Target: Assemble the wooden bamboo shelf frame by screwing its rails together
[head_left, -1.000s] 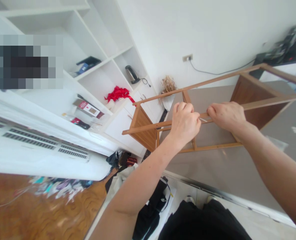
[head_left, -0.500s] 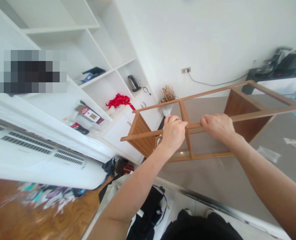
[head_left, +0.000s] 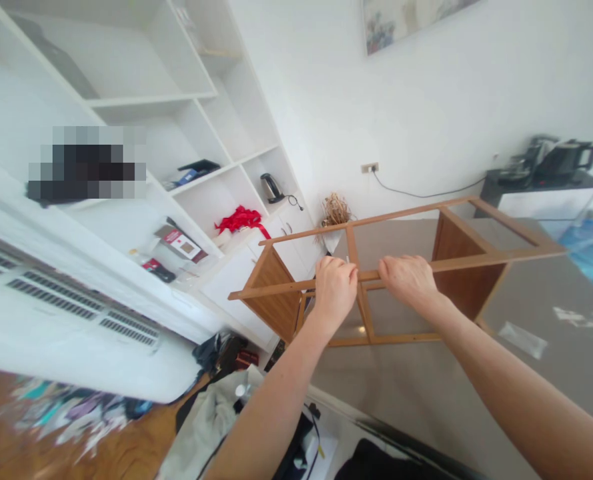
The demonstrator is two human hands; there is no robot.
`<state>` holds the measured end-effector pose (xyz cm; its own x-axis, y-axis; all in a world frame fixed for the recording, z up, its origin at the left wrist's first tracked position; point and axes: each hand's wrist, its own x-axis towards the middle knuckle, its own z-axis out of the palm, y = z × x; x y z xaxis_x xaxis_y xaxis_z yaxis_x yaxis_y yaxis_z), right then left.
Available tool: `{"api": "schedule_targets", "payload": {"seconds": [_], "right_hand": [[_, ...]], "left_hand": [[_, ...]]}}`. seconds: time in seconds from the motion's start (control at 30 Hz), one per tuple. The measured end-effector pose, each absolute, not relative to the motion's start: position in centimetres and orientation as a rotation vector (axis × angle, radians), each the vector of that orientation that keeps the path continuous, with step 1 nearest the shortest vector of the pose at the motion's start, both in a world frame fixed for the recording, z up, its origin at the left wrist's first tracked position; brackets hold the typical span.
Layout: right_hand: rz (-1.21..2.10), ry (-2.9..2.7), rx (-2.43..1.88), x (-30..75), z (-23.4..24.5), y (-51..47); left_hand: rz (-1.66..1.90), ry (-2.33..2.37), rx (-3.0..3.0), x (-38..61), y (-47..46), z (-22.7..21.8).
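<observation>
A wooden shelf frame [head_left: 501, 256] lies on its side over the grey tabletop [head_left: 426, 393], with a slatted panel [head_left: 271, 287] at its left end and a solid brown panel [head_left: 459, 267] toward the right. My left hand [head_left: 335, 288] is closed around the near upper rail, just left of the middle crosspiece. Right of that crosspiece, my right hand [head_left: 407, 280] grips the same rail with its fingers wrapped over it. The undersides of both hands' fingers are hidden.
White shelving [head_left: 161, 100] fills the left, holding a kettle [head_left: 272, 188] and red ribbon [head_left: 241, 219]. A dark-topped cabinet [head_left: 569, 200] stands at the back right. A clear plastic packet [head_left: 523, 340] lies on the tabletop. Clothing [head_left: 201, 427] is piled below my left arm.
The view has tilted up, bringing a wall picture into sight. Both hands and the frame now appear lower and further left. Both hands keep hold of the rail.
</observation>
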<state>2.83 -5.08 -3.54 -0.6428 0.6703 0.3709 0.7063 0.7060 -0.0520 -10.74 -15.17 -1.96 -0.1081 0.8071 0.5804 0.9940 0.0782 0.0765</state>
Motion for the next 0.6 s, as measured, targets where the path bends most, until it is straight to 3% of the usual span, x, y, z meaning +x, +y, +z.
{"api": "schedule_targets", "payload": {"seconds": [0.6], "right_hand": [[-0.075,-2.571,-0.874,4.1,-3.0,-5.0]], "left_hand": [[-0.724,-2.041,-1.671,-8.8,-18.3,-2.3]]}}
